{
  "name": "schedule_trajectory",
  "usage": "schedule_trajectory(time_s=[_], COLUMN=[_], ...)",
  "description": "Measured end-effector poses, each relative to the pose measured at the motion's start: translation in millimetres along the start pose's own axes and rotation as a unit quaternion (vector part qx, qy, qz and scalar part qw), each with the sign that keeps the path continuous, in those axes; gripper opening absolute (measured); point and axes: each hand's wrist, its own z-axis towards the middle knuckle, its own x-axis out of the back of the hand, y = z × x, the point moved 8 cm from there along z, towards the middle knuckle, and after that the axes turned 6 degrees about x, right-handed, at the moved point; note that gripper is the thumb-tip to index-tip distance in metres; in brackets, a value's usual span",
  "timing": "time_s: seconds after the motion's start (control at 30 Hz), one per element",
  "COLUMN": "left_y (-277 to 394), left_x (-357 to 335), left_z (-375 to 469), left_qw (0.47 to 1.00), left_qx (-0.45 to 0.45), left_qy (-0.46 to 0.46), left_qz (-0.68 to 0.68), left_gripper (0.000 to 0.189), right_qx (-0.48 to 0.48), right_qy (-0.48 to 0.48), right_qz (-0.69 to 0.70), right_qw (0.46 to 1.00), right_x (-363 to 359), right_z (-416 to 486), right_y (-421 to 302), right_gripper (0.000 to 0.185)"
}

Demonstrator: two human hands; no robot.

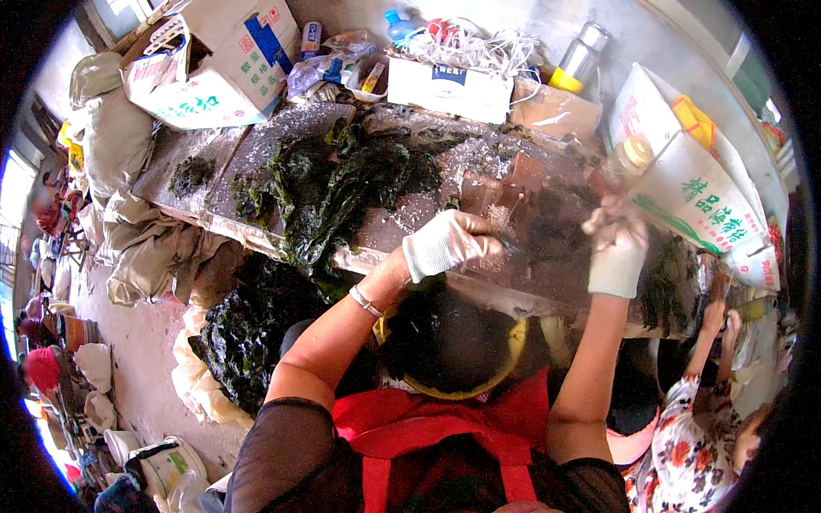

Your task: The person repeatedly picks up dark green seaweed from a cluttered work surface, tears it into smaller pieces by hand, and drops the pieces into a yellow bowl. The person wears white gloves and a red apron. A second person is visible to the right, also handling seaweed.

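Note:
My left hand (452, 245), in a white knit glove, is at the front edge of the worktable (397, 224), its fingers bent around something too small to make out. Farther right, my right hand (617, 247), gloved alike and blurred, is raised over the table with bent fingers; whether it holds anything cannot be told. Dark strands, blurred, lie between and beyond the hands. A heap of wet dark-green seaweed (346, 179) spreads over the table left of my left hand, partly hanging over the front edge. White grains lie scattered around it. A yellow-rimmed basket (474, 392) is below the table edge.
Cardboard boxes (693, 192) stand at the right and back left, with a white box of ties (442, 93) between. A lidded jar (625, 160) is beyond my right hand. A sack of seaweed (237, 340) sits on the floor left. A co-worker (686, 436) works at the right.

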Motion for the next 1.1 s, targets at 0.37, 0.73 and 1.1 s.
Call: schedule_trajectory(time_s=[0.37, 0.73, 1.1], left_y=[-30.9, -75.7, -11.6], left_x=[29.5, 31.6, 8.7], left_z=[24.7, 46.7, 14.6], left_qw=[0.983, 0.96, 0.988], left_qx=[0.066, 0.075, -0.038], left_qy=[0.16, 0.244, 0.09], left_qz=[-0.06, -0.111, 0.123], left_gripper=[0.031, 0.025, 0.029], right_qx=[0.002, -0.196, 0.191], right_qy=[-0.178, -0.033, -0.21], right_qz=[-0.396, -0.334, -0.606], right_qw=[0.901, 0.922, 0.743], right_x=[-23.2, 2.1, -69.0], right_z=[-25.6, -19.4, -30.0], right_y=[95.7, 123.6, 23.8], right_gripper=[0.014, 0.01, 0.037])
